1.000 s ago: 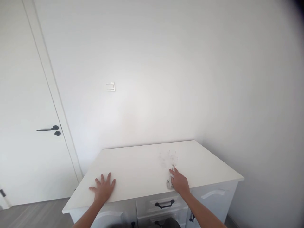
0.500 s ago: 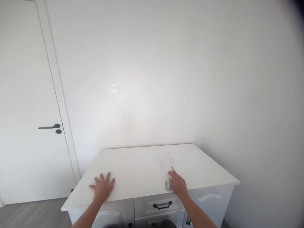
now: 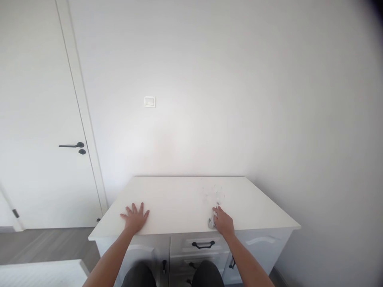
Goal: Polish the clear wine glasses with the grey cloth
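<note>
Left hand (image 3: 135,217): palm down, fingers spread flat on the smooth white rectangular cabinet top (image 3: 179,199), near the front edge; grips nothing.
Right hand (image 3: 224,222): arm extended, fingers curled and closed on a small crumpled grey cloth (image 3: 212,222).
Cloth: pressed on the top, right of centre, beside faint smears (image 3: 214,194).
Drawer below: black metal handle (image 3: 203,244).

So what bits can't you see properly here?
Head view only:
- Cloth: mostly under the right hand, shape unclear.
- Pale patch on the cabinet top past the hand: too faint to tell glass from smears.
- Lower drawers: hidden behind the person's knees, cut by the bottom edge.
- Door: cut off by the left edge.
</note>
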`<act>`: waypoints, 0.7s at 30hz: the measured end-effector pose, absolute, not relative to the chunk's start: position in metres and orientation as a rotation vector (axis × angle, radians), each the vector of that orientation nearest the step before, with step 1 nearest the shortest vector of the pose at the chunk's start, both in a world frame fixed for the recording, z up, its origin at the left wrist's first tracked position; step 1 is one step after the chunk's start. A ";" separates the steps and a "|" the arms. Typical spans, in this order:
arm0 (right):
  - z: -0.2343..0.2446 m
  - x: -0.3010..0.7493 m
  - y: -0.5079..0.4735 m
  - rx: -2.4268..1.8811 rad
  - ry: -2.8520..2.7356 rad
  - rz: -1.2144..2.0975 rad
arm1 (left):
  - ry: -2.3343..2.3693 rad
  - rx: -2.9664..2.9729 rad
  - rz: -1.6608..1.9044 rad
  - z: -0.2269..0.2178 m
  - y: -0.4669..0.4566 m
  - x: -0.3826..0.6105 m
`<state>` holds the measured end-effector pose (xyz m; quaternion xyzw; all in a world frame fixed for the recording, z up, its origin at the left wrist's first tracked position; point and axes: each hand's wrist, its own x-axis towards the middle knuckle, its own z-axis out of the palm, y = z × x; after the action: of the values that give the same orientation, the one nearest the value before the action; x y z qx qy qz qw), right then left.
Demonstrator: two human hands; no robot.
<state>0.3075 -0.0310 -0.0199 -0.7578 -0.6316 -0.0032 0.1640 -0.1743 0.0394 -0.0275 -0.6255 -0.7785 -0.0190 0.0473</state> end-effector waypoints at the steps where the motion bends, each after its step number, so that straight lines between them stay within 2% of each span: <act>1: -0.019 0.307 -0.031 -2.166 -1.799 -0.009 | -2.378 -1.916 -0.055 -0.028 0.040 -0.175; 21: -0.018 0.305 -0.031 -2.157 -1.785 0.015 | -2.314 -1.918 -0.034 -0.043 0.051 -0.181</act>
<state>0.3051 -0.0313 -0.0177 -0.7592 -0.6282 0.0053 0.1703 -0.1808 0.0506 -0.0426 -0.6366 -0.7681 -0.0114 0.0676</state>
